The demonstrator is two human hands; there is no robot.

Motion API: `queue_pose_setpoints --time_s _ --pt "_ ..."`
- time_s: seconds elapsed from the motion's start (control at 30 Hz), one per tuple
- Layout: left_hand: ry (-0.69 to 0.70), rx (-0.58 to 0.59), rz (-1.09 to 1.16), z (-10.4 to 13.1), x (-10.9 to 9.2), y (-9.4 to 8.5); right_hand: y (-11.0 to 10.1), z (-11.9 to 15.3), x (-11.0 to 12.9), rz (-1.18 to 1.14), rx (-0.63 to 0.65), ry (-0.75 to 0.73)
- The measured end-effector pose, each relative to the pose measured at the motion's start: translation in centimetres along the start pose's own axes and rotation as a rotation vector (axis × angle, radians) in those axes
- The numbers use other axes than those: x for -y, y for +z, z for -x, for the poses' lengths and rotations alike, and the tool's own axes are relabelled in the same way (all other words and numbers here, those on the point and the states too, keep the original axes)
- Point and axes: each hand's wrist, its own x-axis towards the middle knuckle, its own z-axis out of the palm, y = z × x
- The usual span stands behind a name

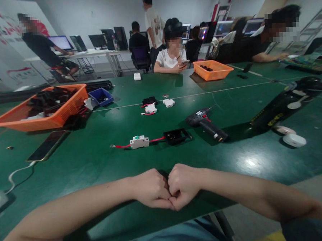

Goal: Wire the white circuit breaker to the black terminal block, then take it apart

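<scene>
Knuckle to knuckle, my left hand (152, 188) and my right hand (184, 185) rest as loose fists at the table's near edge. Their thumbs meet, and no object shows in either. Beyond them lies a white circuit breaker (139, 141) with a green switch. A red wire (156, 139) joins it to a black plastic housing (176, 136), and a second red lead (121, 146) ends in a ring terminal on its left. To the right, a dark cordless screwdriver (207, 123) lies on its side.
An orange basket (50, 121) of black parts and a blue bin (102, 97) stand left, near a phone (47, 146) on a cable. More breakers (168, 103) lie mid-table. A black cylindrical object (281, 107) is right. A person (171, 58) sits opposite beside another orange basket (214, 74).
</scene>
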Motion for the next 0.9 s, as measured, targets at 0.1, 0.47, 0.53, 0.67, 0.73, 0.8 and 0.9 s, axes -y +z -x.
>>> queue_pose_setpoints --time_s 0.1,0.47,0.53,0.67,0.73,0.8,0.9 --pt "-0.006 -0.002 0.010 0.0 0.0 0.0 0.0 0.1 -0.2 -0.029 -0.002 -0.023" --pt "-0.003 0.009 0.019 -0.1 0.2 0.1 -0.4 0.5 -0.7 -0.104 0.015 -0.065" --pt "0.000 0.010 0.026 -0.1 0.2 0.0 -0.3 0.5 -0.8 -0.111 0.041 -0.074" --pt "-0.009 0.012 0.023 -0.2 0.2 0.0 0.0 0.5 -1.0 -0.083 0.081 -0.063" --pt "-0.020 0.010 0.017 -0.2 0.2 0.0 0.1 0.5 -1.0 -0.078 0.089 -0.069" --pt "-0.030 0.001 0.012 -0.1 0.2 0.2 0.2 0.5 -1.1 -0.075 0.097 -0.081" --pt "-0.030 -0.014 0.014 -0.1 0.2 0.3 0.3 0.5 -1.2 -0.068 0.096 -0.089"
